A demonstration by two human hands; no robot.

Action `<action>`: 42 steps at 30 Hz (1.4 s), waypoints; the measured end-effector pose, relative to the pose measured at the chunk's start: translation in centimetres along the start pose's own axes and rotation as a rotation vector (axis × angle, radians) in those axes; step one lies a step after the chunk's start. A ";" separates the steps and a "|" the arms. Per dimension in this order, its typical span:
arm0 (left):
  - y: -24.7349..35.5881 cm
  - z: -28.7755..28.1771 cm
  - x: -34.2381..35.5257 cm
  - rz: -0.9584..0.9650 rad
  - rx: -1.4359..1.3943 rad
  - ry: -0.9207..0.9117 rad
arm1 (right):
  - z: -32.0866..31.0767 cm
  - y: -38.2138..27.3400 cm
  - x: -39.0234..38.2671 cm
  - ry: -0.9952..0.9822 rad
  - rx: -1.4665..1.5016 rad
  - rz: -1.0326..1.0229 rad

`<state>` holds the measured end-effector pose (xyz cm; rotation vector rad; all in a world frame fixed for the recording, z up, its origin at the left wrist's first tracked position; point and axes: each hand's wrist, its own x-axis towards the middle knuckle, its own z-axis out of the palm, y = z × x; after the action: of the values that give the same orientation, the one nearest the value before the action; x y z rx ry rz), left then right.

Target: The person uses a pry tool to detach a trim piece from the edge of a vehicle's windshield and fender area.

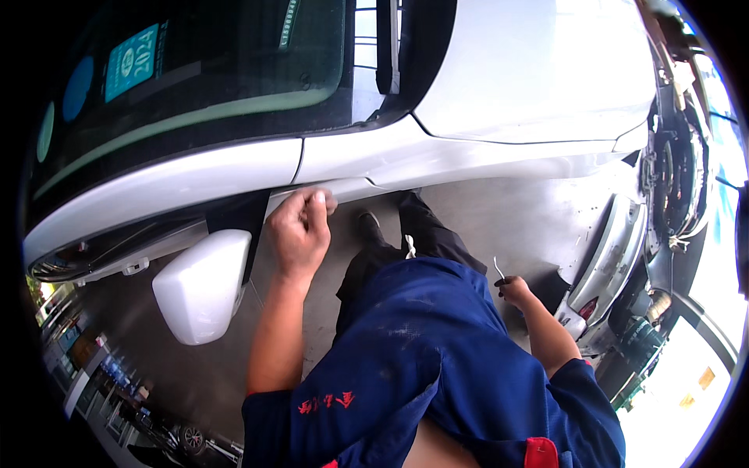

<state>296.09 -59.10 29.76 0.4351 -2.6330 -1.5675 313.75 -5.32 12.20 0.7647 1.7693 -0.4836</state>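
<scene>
Beside me stands a white car, its front fender (pixel 468 158) running to the right and its door mirror (pixel 201 287) jutting out on the left. My left hand (pixel 300 234) is raised near the seam between the fender and the front door, fingers curled in and thumb on top. What lies inside those fingers, if anything, is hidden. Lower and to the right, away from the car, my right hand (pixel 514 290) is closed around a thin, bent metal rod (pixel 498 267). The rod's hooked end points up; its lower part is covered by the fingers.
The windshield (pixel 234 70) and hood (pixel 538 70) fill the upper view. At right, the car's front end (pixel 675 156) is stripped, showing inner parts. A detached silver bumper (pixel 612 257) lies on the grey floor (pixel 484 210). Another vehicle's wheel (pixel 192 439) shows at lower left.
</scene>
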 end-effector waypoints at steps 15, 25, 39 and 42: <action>7.9 0.7 12.1 0.641 0.899 -0.203 | -5.5 -7.4 6.2 -0.287 -0.285 0.052; 8.4 1.4 12.7 0.588 0.932 -0.221 | -6.1 -7.8 10.9 -0.403 -0.455 -0.080; 7.7 0.9 11.4 0.790 0.982 -0.135 | -2.0 -3.9 7.6 -0.254 -0.156 0.034; 8.1 0.6 10.8 0.853 0.978 -0.121 | 1.0 -2.3 4.4 -0.192 -0.035 0.069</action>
<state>283.90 -57.75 35.38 -0.7173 -2.8370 -0.0413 311.93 -6.45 7.63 0.7279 1.5639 -0.4634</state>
